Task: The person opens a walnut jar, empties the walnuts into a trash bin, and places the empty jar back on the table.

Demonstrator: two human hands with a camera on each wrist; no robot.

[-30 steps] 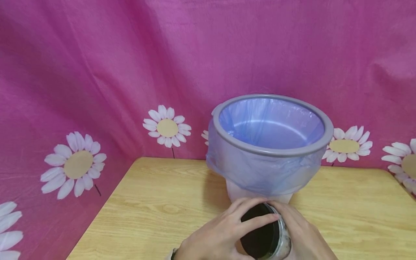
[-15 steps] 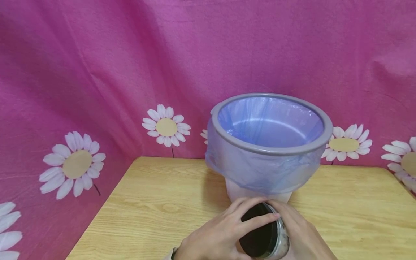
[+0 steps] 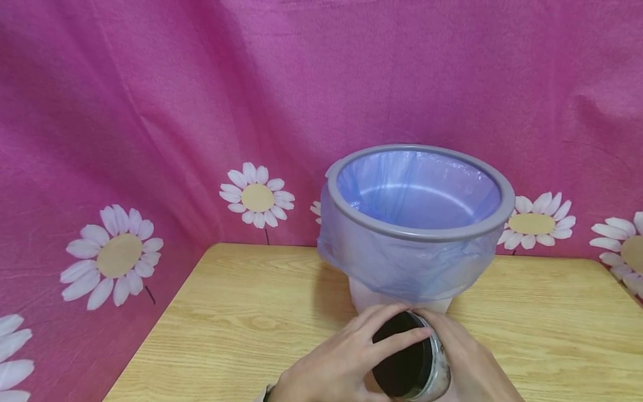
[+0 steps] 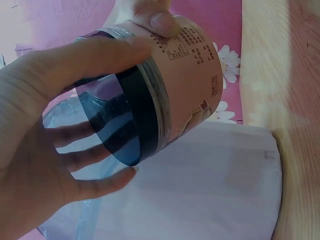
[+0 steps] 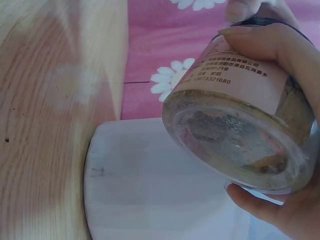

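A clear jar (image 5: 230,140) with a pink printed label (image 4: 187,70) is held tilted in front of the bin, above the table. Its wide black lid (image 3: 402,357) is on it and faces left, glossy enough in the left wrist view to mirror fingers. My left hand (image 3: 331,357) grips the lid with fingers and thumb spread around its edge. From the other side, my right hand (image 3: 467,357) holds the jar's body, its thumb over the label. In the right wrist view the jar's base shows brownish and whitish contents through it.
Just beyond the hands stands a pale waste bin (image 5: 160,175) with a grey rim (image 3: 417,233) and a blue plastic bag (image 3: 402,262) folded over its outside. It rests on a wood-grain table (image 3: 241,318). A pink cloth (image 3: 281,84) with daisies hangs behind and at left.
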